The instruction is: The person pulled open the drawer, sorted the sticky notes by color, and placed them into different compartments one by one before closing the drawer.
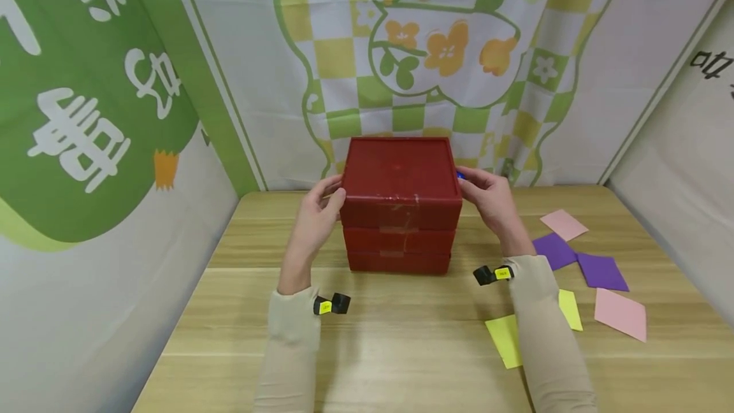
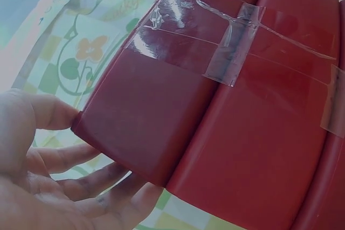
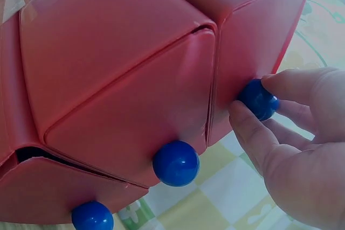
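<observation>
A red box with a hand at each side

The red box (image 1: 401, 209) stands in the middle of the head picture, on a wooden bench (image 1: 413, 330). It has three parts, one on top of the other. Clear tape (image 2: 232, 47) runs down its front and looks a bit wrinkled.

The left hand (image 1: 316, 214) is at the left side of the box. It is held wide, with its fingers apart. The thumb is at the top front corner, and the other fingers touch the side.

The right hand (image 1: 492, 199) is at the other side. It pinches the top blue knob (image 3: 259, 99) between thumb and finger, so it is held narrow. The middle blue knob (image 3: 176, 163) is near the middle of the right wrist picture, and the bottom blue knob (image 3: 92, 217) is at its lower left. A dark gap (image 3: 43, 156) shows in the box just above that one.

On the right of the head picture lie two pink papers (image 1: 621, 314), two purple papers (image 1: 603, 271) and two yellow papers (image 1: 504, 341). The right sleeve (image 1: 545, 336) hides part of the yellow ones. A checked cloth (image 1: 335, 56) with orange flowers hangs at the top, behind the box.
</observation>
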Tool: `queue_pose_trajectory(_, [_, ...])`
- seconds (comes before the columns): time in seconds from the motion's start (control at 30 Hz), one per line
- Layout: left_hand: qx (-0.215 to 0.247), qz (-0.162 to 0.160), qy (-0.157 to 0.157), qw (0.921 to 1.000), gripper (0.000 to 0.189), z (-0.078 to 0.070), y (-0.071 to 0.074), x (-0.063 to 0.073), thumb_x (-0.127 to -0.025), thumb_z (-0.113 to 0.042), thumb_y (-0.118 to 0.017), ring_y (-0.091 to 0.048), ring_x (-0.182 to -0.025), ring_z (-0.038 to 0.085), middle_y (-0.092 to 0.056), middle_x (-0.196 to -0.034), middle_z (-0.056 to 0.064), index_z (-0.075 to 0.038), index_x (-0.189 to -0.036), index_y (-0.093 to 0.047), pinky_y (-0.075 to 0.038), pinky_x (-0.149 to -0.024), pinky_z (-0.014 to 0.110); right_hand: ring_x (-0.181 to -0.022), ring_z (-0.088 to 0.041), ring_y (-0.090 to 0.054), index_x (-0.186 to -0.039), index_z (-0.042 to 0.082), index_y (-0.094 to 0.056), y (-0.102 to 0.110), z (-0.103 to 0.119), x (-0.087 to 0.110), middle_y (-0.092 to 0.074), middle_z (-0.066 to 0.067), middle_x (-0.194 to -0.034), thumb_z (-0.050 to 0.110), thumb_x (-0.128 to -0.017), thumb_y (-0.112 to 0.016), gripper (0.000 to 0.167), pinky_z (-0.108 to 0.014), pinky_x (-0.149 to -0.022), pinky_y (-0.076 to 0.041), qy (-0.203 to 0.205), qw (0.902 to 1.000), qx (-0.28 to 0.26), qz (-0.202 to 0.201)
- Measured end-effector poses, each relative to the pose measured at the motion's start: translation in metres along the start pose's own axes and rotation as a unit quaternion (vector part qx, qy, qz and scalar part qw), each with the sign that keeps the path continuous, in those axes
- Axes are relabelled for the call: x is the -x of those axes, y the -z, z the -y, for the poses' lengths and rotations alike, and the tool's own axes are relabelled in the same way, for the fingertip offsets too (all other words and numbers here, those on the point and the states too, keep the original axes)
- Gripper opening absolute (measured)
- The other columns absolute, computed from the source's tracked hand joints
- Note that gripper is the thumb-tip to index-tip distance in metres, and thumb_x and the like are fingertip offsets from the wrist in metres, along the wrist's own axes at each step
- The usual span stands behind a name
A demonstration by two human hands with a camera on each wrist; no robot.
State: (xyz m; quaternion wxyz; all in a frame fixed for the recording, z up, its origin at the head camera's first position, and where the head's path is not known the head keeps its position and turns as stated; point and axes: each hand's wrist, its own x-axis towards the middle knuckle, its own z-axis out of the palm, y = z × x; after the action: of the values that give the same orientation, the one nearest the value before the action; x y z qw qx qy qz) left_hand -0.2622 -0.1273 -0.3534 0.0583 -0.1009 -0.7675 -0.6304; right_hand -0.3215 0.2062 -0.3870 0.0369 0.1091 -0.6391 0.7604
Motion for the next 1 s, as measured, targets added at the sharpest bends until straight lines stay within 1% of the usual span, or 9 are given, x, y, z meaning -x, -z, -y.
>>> queue_pose_trajectory(0.07, [-0.004, -0.004, 0.001, 1.0000, 0.044, 0.001, -0.001, 0.000, -0.103, -0.022, -0.051, -0.056, -0.124, 0.031, -0.052, -0.142, 0.017, -0.008, -0.144, -0.047, -0.054, -0.086, 0.037, -0.091, -0.005, -0.069, -0.133, -0.010, -0.054, 0.000, 0.000, 0.001, -0.073, 0.007, -0.099, 0.006, -0.094, -0.064, 0.043, -0.021, -0.083, -0.057, -0.001, 0.9999, 0.010, -0.001])
queue_pose_trajectory(0.17, [-0.010, -0.013, 0.002, 0.9999, 0.043, 0.001, -0.002, 0.000, -0.103, -0.022, -0.051, -0.057, -0.123, 0.031, -0.053, -0.140, 0.017, -0.008, -0.143, -0.049, -0.054, -0.084, 0.035, -0.091, -0.005, -0.069, -0.132, -0.008, -0.056, 0.001, 0.000, 0.001, -0.073, 0.008, -0.099, 0.007, -0.094, -0.065, 0.042, -0.020, -0.084, -0.057, -0.004, 0.9997, 0.022, -0.002])
queue_pose_trajectory(0.33, [-0.015, -0.023, 0.005, 0.9996, 0.042, 0.000, -0.003, 0.000, -0.102, -0.022, -0.052, -0.058, -0.120, 0.030, -0.055, -0.139, 0.016, -0.010, -0.142, -0.050, -0.054, -0.081, 0.032, -0.093, -0.006, -0.069, -0.132, -0.006, -0.056, 0.003, 0.002, 0.001, -0.072, 0.007, -0.103, 0.009, -0.094, -0.066, 0.043, -0.021, -0.084, -0.057, -0.006, 0.9997, 0.024, 0.004])
queue_pose_trajectory(0.6, [-0.014, -0.019, 0.006, 0.9997, 0.042, 0.001, -0.002, 0.001, -0.103, -0.022, -0.051, -0.057, -0.121, 0.030, -0.054, -0.140, 0.016, -0.009, -0.143, -0.049, -0.054, -0.081, 0.031, -0.096, -0.006, -0.068, -0.133, -0.007, -0.055, 0.010, 0.003, 0.004, -0.070, 0.006, -0.105, 0.012, -0.094, -0.066, 0.045, -0.021, -0.084, -0.056, -0.012, 0.9995, 0.026, 0.011])
queue_pose_trajectory(0.77, [-0.017, -0.012, 0.017, 0.9996, 0.043, 0.004, -0.003, 0.003, -0.103, -0.023, -0.051, -0.058, -0.121, 0.029, -0.053, -0.140, 0.016, -0.010, -0.143, -0.049, -0.054, -0.080, 0.028, -0.096, -0.006, -0.068, -0.134, -0.007, -0.054, 0.017, 0.001, 0.006, -0.070, 0.007, -0.105, 0.011, -0.094, -0.066, 0.046, -0.020, -0.083, -0.056, -0.027, 0.9991, 0.030, 0.012])
queue_pose_trajectory(0.83, [-0.016, -0.010, 0.016, 0.9997, 0.043, 0.004, -0.003, 0.003, -0.103, -0.023, -0.051, -0.058, -0.121, 0.029, -0.053, -0.140, 0.016, -0.010, -0.144, -0.048, -0.054, -0.080, 0.028, -0.096, -0.006, -0.069, -0.134, -0.008, -0.054, 0.019, 0.001, 0.005, -0.070, 0.007, -0.105, 0.010, -0.094, -0.066, 0.046, -0.020, -0.083, -0.057, -0.024, 0.9992, 0.028, 0.013])
queue_pose_trajectory(1.0, [-0.008, -0.017, 0.007, 0.9998, 0.044, 0.003, -0.003, -0.001, -0.103, -0.023, -0.051, -0.057, -0.122, 0.030, -0.052, -0.141, 0.017, -0.009, -0.144, -0.048, -0.053, -0.080, 0.029, -0.094, -0.007, -0.070, -0.131, -0.010, -0.055, 0.026, 0.003, 0.000, -0.072, 0.006, -0.103, 0.006, -0.094, -0.065, 0.041, -0.022, -0.083, -0.057, 0.001, 0.9997, 0.011, 0.023])
